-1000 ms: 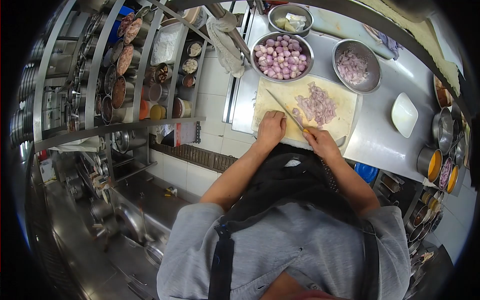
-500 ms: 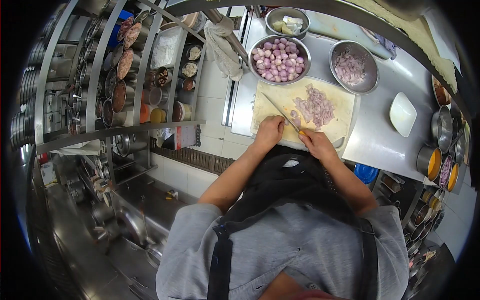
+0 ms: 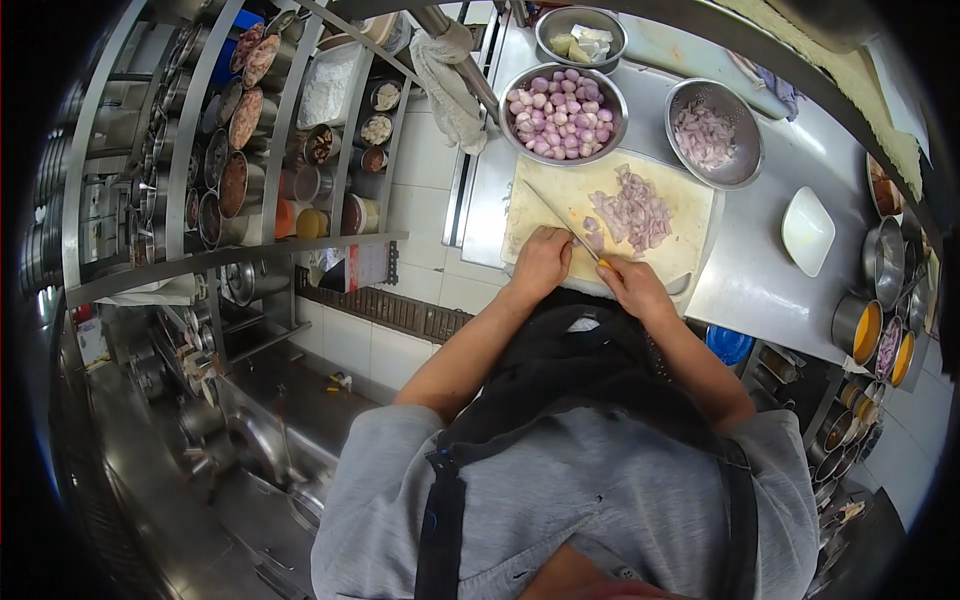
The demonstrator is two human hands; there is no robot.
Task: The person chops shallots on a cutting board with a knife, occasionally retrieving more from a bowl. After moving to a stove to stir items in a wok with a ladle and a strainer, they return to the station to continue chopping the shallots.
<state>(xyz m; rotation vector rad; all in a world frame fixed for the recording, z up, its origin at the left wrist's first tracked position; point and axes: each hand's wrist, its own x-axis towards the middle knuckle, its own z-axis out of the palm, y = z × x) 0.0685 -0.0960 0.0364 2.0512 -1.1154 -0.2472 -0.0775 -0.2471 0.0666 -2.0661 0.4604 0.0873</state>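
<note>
My right hand point(image 3: 638, 288) is wrapped round the yellow handle of a kitchen knife point(image 3: 560, 217), whose blade points up and left across the cutting board point(image 3: 530, 225). Close beside the blade, my left hand point(image 3: 543, 258) rests at the board's near edge with its fingers curled together. Whatever may be under those fingers is hidden. Cut shallot pieces point(image 3: 638, 212) lie in a loose pile to the right of the blade. Beyond the board stands a metal bowl heaped with peeled shallots point(image 3: 560, 115). A second metal bowl, at the right, holds sliced shallots point(image 3: 704, 137).
A white dish point(image 3: 808, 232) sits on the steel counter point(image 3: 745, 265) to the right. Pots with orange contents point(image 3: 867, 333) stand at the far right. Another metal bowl point(image 3: 580, 38) is at the back. On the left, a metal rack point(image 3: 240, 255) holds several containers, and a cloth point(image 3: 447, 90) hangs from a post.
The view has shifted very slightly. Both hands and the knife stay in nearly the same place on the board, and the shallot pile looks the same.
</note>
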